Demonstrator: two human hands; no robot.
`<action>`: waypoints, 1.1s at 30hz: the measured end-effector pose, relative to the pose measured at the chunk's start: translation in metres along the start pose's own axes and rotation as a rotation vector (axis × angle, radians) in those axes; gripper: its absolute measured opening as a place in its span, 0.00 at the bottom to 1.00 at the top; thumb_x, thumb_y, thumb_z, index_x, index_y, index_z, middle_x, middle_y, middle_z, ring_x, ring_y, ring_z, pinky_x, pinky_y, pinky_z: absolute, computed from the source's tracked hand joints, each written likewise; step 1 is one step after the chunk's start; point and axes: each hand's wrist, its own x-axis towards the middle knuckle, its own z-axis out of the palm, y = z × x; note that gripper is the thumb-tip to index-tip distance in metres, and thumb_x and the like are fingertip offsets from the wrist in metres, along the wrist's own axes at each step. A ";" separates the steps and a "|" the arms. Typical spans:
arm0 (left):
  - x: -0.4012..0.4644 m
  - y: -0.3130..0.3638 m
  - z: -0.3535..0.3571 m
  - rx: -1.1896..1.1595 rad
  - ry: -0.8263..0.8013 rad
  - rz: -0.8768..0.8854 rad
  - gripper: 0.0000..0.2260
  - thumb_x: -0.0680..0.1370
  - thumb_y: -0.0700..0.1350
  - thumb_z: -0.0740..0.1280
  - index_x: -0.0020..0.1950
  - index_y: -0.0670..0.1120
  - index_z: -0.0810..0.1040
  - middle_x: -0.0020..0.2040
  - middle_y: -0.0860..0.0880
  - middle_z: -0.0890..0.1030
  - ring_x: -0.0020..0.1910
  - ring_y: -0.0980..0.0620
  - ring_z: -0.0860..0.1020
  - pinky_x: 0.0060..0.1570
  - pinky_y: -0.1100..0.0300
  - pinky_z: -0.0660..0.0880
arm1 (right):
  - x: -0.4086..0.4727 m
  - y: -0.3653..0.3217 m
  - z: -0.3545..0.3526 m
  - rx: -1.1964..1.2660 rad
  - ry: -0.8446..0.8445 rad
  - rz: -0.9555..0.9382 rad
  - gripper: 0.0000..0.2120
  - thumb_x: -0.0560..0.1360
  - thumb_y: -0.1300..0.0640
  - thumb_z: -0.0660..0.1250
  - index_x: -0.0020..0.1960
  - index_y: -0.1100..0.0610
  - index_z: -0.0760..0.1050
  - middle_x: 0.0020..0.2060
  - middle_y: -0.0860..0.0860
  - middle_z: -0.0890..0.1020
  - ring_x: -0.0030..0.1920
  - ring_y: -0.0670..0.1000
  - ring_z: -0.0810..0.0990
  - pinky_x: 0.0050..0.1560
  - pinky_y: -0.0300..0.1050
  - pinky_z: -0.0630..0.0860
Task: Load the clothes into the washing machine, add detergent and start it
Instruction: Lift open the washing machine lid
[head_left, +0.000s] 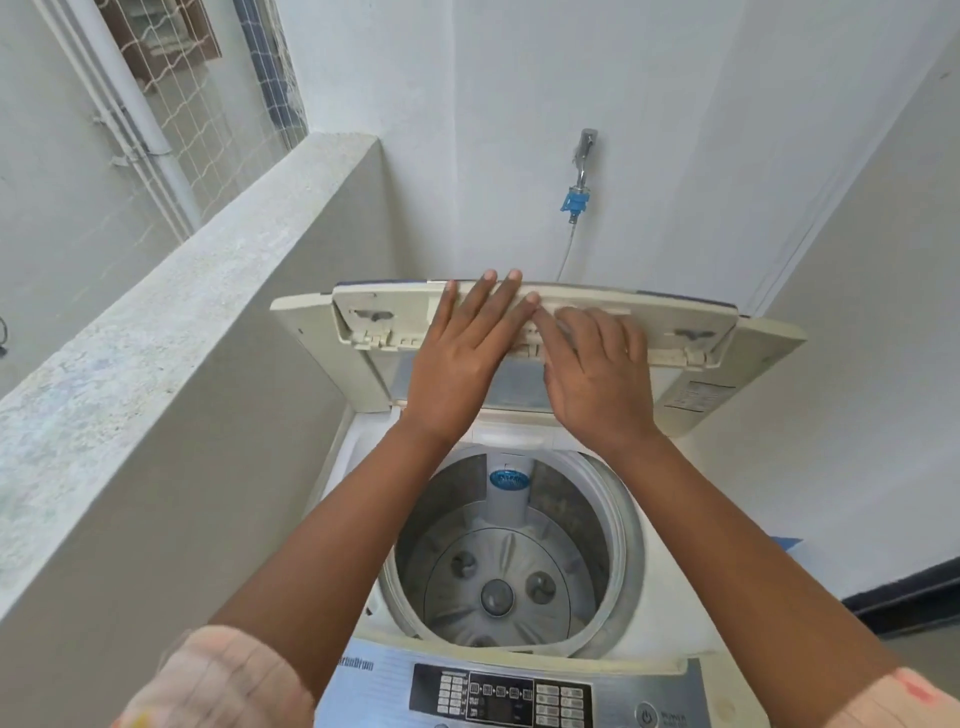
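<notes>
A white top-loading washing machine (358, 457) stands below me with its folding lid (322, 338) raised and folded toward the back wall. The steel drum (498, 561) is open to view and holds no clothes. My left hand (462, 353) lies flat on the lid's folded panel with fingers straight, fingertips over its top edge. My right hand (597, 369) presses the same panel beside it, fingers extended to the left. The control panel (501, 696) with its power button (647, 716) runs along the near edge. No clothes or detergent are in view.
A grey concrete parapet (171, 322) runs along the left of the machine, with a mesh-covered opening (208, 104) behind it. A tap with a blue hose connector (574, 200) is fixed to the white back wall. A white wall stands close on the right.
</notes>
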 end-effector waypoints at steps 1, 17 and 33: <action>0.004 -0.003 0.006 0.002 0.005 -0.001 0.18 0.81 0.39 0.64 0.71 0.44 0.72 0.72 0.43 0.71 0.73 0.42 0.68 0.74 0.44 0.60 | 0.002 0.000 0.005 -0.014 -0.036 0.017 0.22 0.75 0.58 0.65 0.68 0.57 0.74 0.57 0.56 0.80 0.59 0.57 0.72 0.61 0.55 0.66; 0.070 -0.033 0.072 0.027 -0.183 -0.220 0.23 0.79 0.36 0.64 0.74 0.45 0.68 0.76 0.45 0.66 0.75 0.44 0.64 0.74 0.43 0.55 | 0.046 0.015 0.073 -0.171 -0.485 0.122 0.45 0.71 0.53 0.68 0.80 0.61 0.46 0.79 0.60 0.54 0.79 0.62 0.50 0.78 0.62 0.47; 0.089 -0.039 0.076 0.277 -0.591 -0.253 0.40 0.79 0.64 0.56 0.79 0.48 0.37 0.80 0.48 0.41 0.79 0.47 0.43 0.77 0.43 0.45 | 0.056 0.018 0.086 -0.254 -0.666 0.153 0.53 0.71 0.45 0.68 0.79 0.60 0.36 0.79 0.59 0.41 0.79 0.62 0.41 0.77 0.61 0.52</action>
